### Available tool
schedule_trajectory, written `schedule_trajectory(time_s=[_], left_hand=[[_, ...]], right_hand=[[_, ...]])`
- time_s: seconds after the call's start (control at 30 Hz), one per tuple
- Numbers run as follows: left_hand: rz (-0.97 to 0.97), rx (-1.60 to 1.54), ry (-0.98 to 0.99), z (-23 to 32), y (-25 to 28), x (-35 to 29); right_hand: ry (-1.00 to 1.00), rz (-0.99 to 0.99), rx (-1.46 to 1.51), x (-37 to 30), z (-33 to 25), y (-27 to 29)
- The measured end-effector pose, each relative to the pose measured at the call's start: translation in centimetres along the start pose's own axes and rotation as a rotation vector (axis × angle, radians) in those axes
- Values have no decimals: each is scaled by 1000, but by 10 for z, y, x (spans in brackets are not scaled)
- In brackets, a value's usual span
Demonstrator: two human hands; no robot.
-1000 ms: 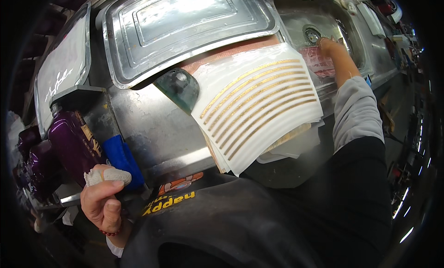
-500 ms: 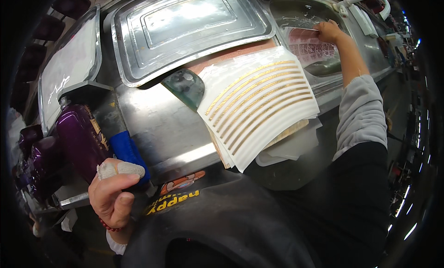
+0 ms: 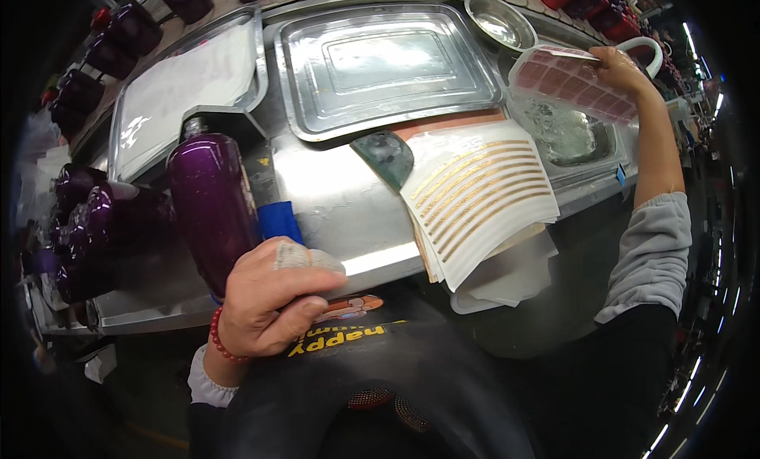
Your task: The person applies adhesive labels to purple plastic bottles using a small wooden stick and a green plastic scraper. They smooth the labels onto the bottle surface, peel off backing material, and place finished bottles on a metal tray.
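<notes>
My right hand (image 3: 621,69) pinches the top edge of a pinkish, translucent decal sheet (image 3: 574,83) with block-shaped prints, held tilted over a water basin (image 3: 611,146). The water below is rippled. My left hand (image 3: 273,300), with pale fabric covering on a finger, is curled near the table's front edge with nothing visible in it. Beside it stands a glossy purple bottle (image 3: 207,198), and behind the fingers lies a blue cloth (image 3: 279,221). Between my hands, a stack of white sheets with curved gold stripes (image 3: 483,194) overhangs the front edge.
A dark green, half-round scraper (image 3: 384,158) touches the stack's left side. Behind it lies a large metal tray (image 3: 297,87). Another tray (image 3: 260,63) with white sheets lies left. A metal bowl (image 3: 503,23) sits at the back, and several purple bottles (image 3: 134,27) stand along the left and rear.
My right hand has lifted the pinkish decal sheet up from the basin water. The view has shifted, and my left hand now appears farther right, closer to the table edge.
</notes>
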State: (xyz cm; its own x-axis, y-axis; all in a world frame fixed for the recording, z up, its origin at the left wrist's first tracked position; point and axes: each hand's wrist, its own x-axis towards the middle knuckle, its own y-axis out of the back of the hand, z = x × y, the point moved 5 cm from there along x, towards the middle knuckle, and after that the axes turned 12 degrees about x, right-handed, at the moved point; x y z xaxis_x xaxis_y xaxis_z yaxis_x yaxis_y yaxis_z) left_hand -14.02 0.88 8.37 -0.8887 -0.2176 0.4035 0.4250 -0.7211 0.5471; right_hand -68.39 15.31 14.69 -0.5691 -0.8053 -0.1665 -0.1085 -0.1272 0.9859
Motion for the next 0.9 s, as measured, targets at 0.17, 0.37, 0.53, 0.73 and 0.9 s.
schedule_trajectory(time_s=[0.17,0.37,0.53,0.73,0.9], left_hand=[[-27,-37,-114,4,1,0],[-12,-83,-209,3,2,-8],[-37,-116,-248,1,2,-14],[-27,-76,-281,3,4,-20],[-3,-66,-299,7,3,-19]], right_hand=[[92,-85,659,31,-54,40],[150,102,1496,93,-118,25],[-464,130,2225,138,-192,-103],[-644,122,2211,93,-254,-186],[-643,28,2259,93,-239,-207]])
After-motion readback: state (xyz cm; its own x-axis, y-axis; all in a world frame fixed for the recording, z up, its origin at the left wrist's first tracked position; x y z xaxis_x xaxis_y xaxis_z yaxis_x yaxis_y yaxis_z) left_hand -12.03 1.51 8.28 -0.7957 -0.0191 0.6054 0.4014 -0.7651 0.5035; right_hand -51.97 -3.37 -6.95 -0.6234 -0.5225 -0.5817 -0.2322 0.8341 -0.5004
